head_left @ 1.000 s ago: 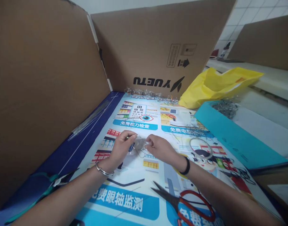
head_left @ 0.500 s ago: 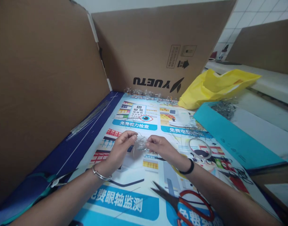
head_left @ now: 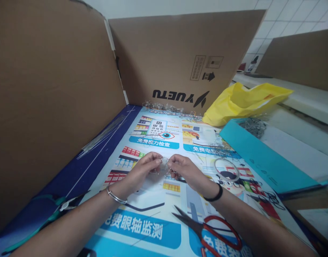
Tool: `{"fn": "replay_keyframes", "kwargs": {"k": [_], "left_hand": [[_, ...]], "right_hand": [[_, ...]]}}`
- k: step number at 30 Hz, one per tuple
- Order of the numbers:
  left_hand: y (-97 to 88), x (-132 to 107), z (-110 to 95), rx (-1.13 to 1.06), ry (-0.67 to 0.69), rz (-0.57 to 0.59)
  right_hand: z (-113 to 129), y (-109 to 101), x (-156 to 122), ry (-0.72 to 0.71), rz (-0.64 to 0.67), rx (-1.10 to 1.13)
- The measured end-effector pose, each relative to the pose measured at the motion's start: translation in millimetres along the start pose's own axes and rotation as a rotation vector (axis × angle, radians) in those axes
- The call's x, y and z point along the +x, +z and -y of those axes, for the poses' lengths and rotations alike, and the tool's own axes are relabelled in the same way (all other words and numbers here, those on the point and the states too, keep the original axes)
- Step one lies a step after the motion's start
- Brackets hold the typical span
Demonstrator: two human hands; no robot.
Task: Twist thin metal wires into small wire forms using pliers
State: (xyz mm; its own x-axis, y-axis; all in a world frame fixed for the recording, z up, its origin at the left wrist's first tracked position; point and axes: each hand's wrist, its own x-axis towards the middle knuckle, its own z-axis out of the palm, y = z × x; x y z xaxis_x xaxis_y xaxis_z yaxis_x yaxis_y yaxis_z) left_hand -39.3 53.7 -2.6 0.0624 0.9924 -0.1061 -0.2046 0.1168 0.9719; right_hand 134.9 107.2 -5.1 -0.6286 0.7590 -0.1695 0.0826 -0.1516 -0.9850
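Note:
Over the middle of the printed poster, my left hand [head_left: 149,166] and my right hand [head_left: 181,167] meet almost fingertip to fingertip. Both are closed in a pinch on a thin, bent piece of wire [head_left: 165,161] that spans the small gap between them. Its full shape is hard to make out, since the fingers hide much of it. A metal bangle circles my left wrist and a black band my right. Below my right forearm lie scissors with red handles [head_left: 224,232], blades parted and pointing up and left.
Green-handled pliers [head_left: 50,210] lie at lower left, partly behind my forearm. Straight wires [head_left: 103,135] rest by the left cardboard wall. Wire pieces [head_left: 166,107] line the back wall. On the right are a tape roll [head_left: 227,170], a yellow bag [head_left: 241,103] and a blue box [head_left: 265,157] holding wire pieces.
My hands have drawn closer together, and the wire loop between them now shows less. The view has shifted slightly. Scissors and pliers stay where they were.

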Motion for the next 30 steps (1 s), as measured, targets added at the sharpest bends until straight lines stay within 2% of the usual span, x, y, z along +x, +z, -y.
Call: {"fn": "replay_keyframes", "kwargs": {"k": [7, 12, 20, 27, 30], "left_hand": [[-2.4, 5.7, 10.8, 0.246, 0.079, -0.065], [0.1, 2.8, 7.4, 0.321, 0.071, -0.048], [2.2, 2.0, 4.9, 0.115, 0.079, 0.068], [1.7, -1.3, 2.3, -0.016, -0.035, 0.075], [1.9, -3.9, -2.1, -0.158, -0.112, 0.134]], "right_hand": [[1.2, 1.6, -1.7, -0.105, -0.074, -0.04], [3.4, 2.8, -4.3, -0.077, -0.041, 0.065], [4.7, 6.2, -5.6, -0.004, 0.013, 0.239], [1.4, 6.2, -4.2, -0.029, -0.001, 0.321], [1.9, 7.0, -4.8, -0.037, -0.012, 0.354]]}}
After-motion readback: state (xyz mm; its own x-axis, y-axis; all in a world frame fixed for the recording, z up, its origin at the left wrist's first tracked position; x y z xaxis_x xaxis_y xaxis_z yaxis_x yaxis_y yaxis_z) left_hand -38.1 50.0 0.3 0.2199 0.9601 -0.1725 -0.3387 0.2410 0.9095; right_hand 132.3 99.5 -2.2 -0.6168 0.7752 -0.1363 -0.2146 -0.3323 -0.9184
